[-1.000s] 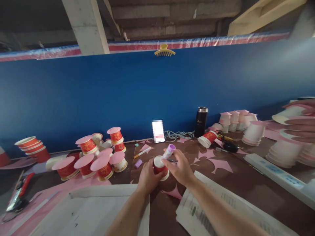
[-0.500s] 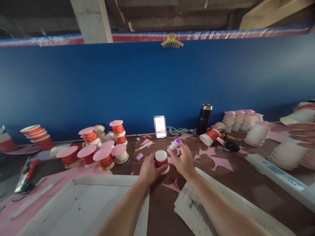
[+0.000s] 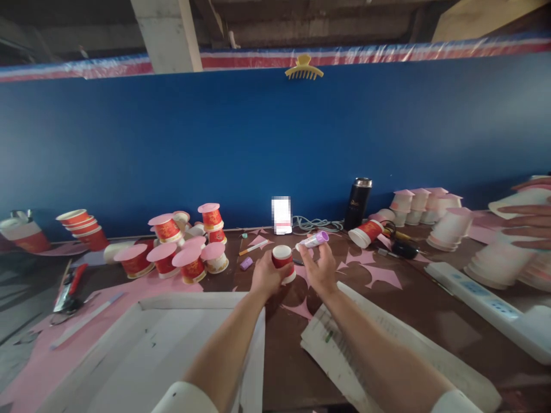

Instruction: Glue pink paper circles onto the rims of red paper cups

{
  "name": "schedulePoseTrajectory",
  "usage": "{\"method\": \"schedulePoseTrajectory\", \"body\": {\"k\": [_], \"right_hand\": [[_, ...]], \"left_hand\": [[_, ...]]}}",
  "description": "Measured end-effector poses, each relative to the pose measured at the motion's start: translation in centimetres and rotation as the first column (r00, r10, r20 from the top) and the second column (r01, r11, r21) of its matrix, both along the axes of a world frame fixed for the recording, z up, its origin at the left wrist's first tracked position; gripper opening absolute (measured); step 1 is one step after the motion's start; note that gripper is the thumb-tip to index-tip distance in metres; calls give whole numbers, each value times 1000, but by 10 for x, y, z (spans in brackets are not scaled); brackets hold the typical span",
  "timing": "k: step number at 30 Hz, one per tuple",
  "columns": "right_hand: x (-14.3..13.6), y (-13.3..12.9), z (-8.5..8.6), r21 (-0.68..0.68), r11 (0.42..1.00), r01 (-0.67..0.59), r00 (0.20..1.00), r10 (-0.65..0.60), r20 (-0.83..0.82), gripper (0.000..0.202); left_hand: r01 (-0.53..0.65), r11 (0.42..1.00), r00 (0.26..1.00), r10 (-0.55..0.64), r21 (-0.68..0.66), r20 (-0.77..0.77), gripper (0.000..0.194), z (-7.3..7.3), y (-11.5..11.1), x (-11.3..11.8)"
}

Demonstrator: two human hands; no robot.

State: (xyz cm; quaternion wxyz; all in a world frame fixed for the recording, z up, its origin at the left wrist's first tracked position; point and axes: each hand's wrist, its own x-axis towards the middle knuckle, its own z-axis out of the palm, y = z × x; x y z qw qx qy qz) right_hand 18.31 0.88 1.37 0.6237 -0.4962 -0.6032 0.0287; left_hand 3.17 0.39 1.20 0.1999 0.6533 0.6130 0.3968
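My left hand (image 3: 267,273) is wrapped round a red paper cup (image 3: 283,263), which stands upside down on the brown table with its white base up. In my right hand (image 3: 321,268) is a purple-and-white glue stick (image 3: 316,240), tilted so its white tip faces left towards the cup's base. A small gap shows between tip and cup. The purple cap (image 3: 246,263) lies on the table left of my left hand. Pink paper scraps (image 3: 381,276) are scattered to the right.
Red cups topped with pink discs (image 3: 189,258) stand at the left, behind a white tray (image 3: 198,300). Right of centre are a black thermos (image 3: 358,203), a newspaper (image 3: 340,338) and a power strip (image 3: 477,295). Another person's hand (image 3: 529,223) holds cups at far right.
My right hand has turned the glue stick from pointing its purple end at me to lying more sideways, tip leftward. My left hand keeps its hold on the cup. The view has shifted slightly.
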Motion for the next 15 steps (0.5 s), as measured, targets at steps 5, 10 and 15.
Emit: {"method": "schedulePoseTrajectory", "body": {"k": [5,10,15], "right_hand": [[2,-2,2,-1,999,-32,998,32,-47,40],[2,-3,3,-1,998,-60,996,59,-61,39],[3,-3,3,-37,995,-89,995,87,-46,37]], "left_hand": [[-190,977,981,191,-97,8,54,9,1,24],[-156,983,987,159,97,-26,52,-7,-1,31],[-107,985,990,118,133,-83,49,-13,-3,21]]}}
